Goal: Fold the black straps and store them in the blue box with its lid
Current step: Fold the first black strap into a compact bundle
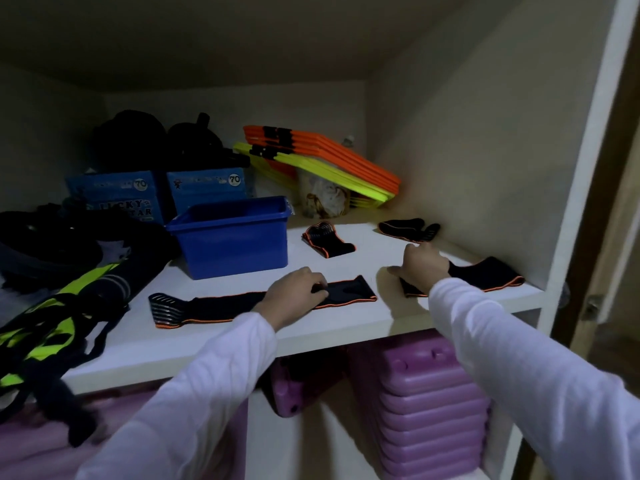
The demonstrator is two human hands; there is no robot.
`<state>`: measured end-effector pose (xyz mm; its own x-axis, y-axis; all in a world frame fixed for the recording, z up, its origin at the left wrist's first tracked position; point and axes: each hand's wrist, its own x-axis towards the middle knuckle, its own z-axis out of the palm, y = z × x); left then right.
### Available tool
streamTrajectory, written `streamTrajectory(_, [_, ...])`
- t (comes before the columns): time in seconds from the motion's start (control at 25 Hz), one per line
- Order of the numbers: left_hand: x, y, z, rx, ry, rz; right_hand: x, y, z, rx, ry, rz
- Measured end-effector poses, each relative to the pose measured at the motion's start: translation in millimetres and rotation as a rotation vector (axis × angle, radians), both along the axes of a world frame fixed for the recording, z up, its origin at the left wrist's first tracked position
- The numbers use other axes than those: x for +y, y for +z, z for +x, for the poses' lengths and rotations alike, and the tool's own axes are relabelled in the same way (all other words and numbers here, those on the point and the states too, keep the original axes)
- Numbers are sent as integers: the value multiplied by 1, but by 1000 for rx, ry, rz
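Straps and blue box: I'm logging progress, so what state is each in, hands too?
Blue box: open, no lid on.
Long strap: unfolded, flat.
Left hand: gripping long strap.
Right strap: flat on shelf.
Right hand: resting on right strap.
Two rear straps: lying loose.
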<state>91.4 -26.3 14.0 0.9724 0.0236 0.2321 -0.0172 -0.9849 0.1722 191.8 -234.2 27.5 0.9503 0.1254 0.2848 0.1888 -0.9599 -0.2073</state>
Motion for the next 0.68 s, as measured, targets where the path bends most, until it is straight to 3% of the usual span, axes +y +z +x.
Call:
streamTrajectory(0.28, [-16, -10, 14, 1, -28, 7, -13, -3, -3, 144, 23, -131])
streamTrajectory(0.48, [-12, -15, 14, -22, -28, -12, -12, 2, -11, 124, 55, -53])
streamTrajectory(0.56, [-12, -14, 15, -6, -27, -30, -15, 8, -9, 121, 33, 114])
streamTrajectory(0.68, [-20, -4, 18, 13, 12, -124, -24, 28, 3, 177, -19, 617])
